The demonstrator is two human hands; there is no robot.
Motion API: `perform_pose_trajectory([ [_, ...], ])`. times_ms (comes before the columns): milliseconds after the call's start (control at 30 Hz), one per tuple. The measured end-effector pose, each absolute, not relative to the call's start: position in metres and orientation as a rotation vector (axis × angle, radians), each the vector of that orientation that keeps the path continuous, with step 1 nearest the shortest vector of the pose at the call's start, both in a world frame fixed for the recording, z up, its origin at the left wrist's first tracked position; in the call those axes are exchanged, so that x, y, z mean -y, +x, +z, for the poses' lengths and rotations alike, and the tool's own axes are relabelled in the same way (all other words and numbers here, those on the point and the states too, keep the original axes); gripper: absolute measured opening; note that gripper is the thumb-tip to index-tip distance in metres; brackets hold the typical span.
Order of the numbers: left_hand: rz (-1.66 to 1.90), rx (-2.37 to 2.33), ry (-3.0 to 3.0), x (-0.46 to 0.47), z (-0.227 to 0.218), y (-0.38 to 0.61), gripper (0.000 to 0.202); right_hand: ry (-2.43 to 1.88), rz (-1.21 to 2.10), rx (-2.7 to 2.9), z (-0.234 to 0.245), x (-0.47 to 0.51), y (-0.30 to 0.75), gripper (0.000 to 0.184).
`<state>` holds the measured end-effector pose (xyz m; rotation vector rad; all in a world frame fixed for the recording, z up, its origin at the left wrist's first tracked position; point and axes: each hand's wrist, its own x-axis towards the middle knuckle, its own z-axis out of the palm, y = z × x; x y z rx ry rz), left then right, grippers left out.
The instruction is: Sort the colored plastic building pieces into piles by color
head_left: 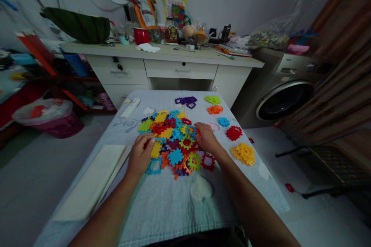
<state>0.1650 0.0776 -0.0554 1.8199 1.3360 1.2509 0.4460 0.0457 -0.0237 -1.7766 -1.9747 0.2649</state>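
A heap of colourful plastic gear-shaped building pieces [176,157] lies mid-table, in blue, red, yellow, orange, green and purple. At the heap's left edge my left hand [141,153] is closed, thumb against fingers, with a blue gear piece [160,140] at its fingertips. My right hand [208,137] reaches over the right edge, fingers together and bent down; a bit of orange shows there, but what they grip cannot be made out. Sorted by colour around the heap are purple pieces [186,102], green pieces [212,99], orange pieces [215,109], blue pieces [223,122], red pieces [234,133] and yellow pieces [244,153].
A pale cloth [174,208] covers the table. Along its left side lie a long whitish flat board [92,181] and a small white bar [130,108]. Behind stands a cluttered cabinet [179,70], with a washing machine [285,85] at right. A red piece [290,188] lies on the floor.
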Motion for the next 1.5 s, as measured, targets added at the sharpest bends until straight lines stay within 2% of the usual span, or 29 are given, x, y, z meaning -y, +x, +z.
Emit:
perform_pose_trajectory([
  [167,1.297,-1.356,1.632,-0.079,-0.055,0.165,0.039,-1.741,0.280,1.898,-0.043,-0.051,0.449,0.037],
  [433,1.234,-1.461,1.482,-0.076,-0.055,0.164,0.043,-1.776,0.086,1.710,-0.055,-0.044,0.463,0.034],
  [767,1.256,-1.431,1.482,-0.078,-0.057,0.161,0.041,-2.249,-0.210,1.423,-0.019,-0.048,0.531,0.033],
  [933,1.229,-1.395,1.476,-0.075,-0.056,0.159,0.043,-2.400,-0.218,1.361,-0.012,-0.056,0.559,0.031],
  [1167,1.209,-1.362,1.547,-0.078,-0.068,0.156,0.051,-2.383,-0.246,1.431,-0.022,-0.059,0.565,0.023],
  [1267,1.212,-1.336,1.557,-0.080,-0.073,0.155,0.050,-2.244,-0.149,1.507,-0.020,-0.059,0.553,0.027],
  [1433,1.196,-1.428,1.647,-0.081,-0.070,0.156,0.044,-1.911,0.337,1.774,-0.018,-0.062,0.508,0.027],
  [1500,1.186,-1.457,1.667,-0.080,-0.067,0.156,0.044,-1.807,0.402,1.833,-0.020,-0.062,0.488,0.026],
])
